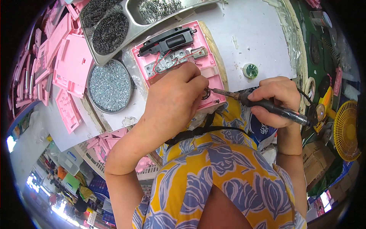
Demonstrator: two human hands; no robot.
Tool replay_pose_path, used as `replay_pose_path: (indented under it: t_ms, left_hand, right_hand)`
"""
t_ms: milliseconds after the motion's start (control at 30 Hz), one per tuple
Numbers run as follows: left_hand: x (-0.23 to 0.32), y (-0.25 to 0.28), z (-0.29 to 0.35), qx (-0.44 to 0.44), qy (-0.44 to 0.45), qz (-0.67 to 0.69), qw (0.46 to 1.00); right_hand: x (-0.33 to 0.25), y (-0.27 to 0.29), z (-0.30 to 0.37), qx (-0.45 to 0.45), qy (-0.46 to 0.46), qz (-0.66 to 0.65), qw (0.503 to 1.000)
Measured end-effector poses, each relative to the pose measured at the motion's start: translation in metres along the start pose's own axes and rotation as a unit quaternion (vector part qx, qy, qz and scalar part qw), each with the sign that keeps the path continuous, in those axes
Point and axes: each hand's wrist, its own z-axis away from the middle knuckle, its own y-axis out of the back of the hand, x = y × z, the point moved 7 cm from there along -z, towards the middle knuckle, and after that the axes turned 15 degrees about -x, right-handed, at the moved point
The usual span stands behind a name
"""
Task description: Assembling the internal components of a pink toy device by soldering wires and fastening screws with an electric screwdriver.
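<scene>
My right hand [279, 100] is wrapped round the black handle of a soldering iron [274, 109], whose metal tip points left into a pink plastic housing [215, 76]. That tip reaches a small dark round part [206, 94] in the housing's near right corner. My left hand [175, 91] lies over the housing's near side, fingers pinched beside the tip; what they hold is hidden. Farther back in the housing sit a black plastic module [173, 40], a metal plate [176, 57] with red and green wires, and a small silvery motor [199, 52].
Left of the housing stands a round dish of small screws [110, 87]. A metal tray [131, 21] behind it holds dark springs. Pink plastic shells [72, 65] pile up at the far left. A small green-filled pot [250, 70] stands behind the iron; a yellow fan [346, 130] is at right.
</scene>
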Motion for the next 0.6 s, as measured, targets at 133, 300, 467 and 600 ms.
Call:
replay_pose_path:
  t_ms: [133,300,467,600]
  left_hand:
    - [0.001,-0.001,-0.001,-0.022,0.008,-0.020,1.000]
    - [0.001,0.001,0.001,-0.010,0.002,-0.038,0.999]
    - [0.004,0.005,-0.001,0.014,-0.027,-0.050,0.998]
    - [0.005,0.005,-0.003,-0.014,-0.042,-0.055,0.998]
  right_hand:
    - [0.006,-0.001,0.003,0.024,-0.061,-0.077,0.995]
    - [0.008,0.010,0.020,0.076,-0.071,-0.134,0.986]
    - [0.010,0.062,0.108,0.266,-0.151,-0.080,0.949]
    - [0.027,0.121,0.215,0.497,-0.167,-0.094,0.846]
